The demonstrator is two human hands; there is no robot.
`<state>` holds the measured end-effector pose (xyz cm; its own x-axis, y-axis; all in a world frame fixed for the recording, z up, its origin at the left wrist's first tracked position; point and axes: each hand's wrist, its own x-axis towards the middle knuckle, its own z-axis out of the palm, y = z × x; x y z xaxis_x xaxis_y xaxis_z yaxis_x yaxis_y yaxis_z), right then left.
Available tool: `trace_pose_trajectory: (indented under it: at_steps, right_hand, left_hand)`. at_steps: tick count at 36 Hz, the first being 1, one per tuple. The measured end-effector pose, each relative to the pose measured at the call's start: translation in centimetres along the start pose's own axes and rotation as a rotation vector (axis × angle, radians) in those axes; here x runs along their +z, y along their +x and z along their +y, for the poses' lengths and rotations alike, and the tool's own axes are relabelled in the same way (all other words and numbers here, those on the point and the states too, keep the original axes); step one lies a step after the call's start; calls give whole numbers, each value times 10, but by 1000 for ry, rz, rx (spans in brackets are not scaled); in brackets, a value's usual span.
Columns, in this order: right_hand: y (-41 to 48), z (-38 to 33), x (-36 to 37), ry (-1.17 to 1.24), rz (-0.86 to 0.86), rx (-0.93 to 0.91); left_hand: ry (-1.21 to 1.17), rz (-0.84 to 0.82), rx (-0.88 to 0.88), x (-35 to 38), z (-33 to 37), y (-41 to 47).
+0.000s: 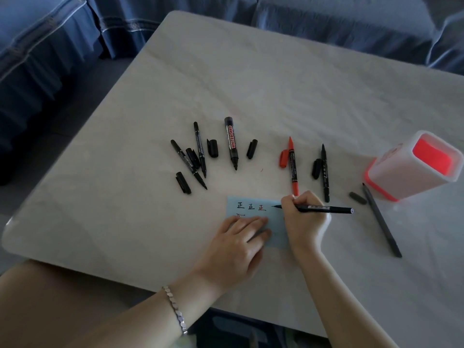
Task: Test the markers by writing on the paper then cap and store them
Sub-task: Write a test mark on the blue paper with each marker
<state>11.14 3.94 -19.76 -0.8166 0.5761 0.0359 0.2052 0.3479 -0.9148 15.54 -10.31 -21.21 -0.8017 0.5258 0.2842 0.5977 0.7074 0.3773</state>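
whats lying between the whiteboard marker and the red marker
Head view: a loose black cap lies nearer the whiteboard marker, and a red cap sits right beside the red marker.

The pale table (251, 84) carries uncapped markers (231, 144), loose caps (212, 148), blue paper (232, 200), a white holder (401, 172) (red inside).

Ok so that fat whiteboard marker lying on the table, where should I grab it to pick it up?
Pinch the whiteboard marker across its wide labelled barrel, coming down from above. It lies flat with the bare nib pointing toward you, so keep off the nib. The cap to its left and the cap to its right lie apart from it, leaving finger room.
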Motion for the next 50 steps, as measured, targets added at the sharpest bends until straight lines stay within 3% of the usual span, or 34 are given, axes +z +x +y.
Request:
trace_pose_trajectory:
  at_steps: [50]
  right_hand:
    - [-4, -2, 0, 43, -84, -2]
  left_hand:
    - [5, -22, -10, 1, -1, -1]
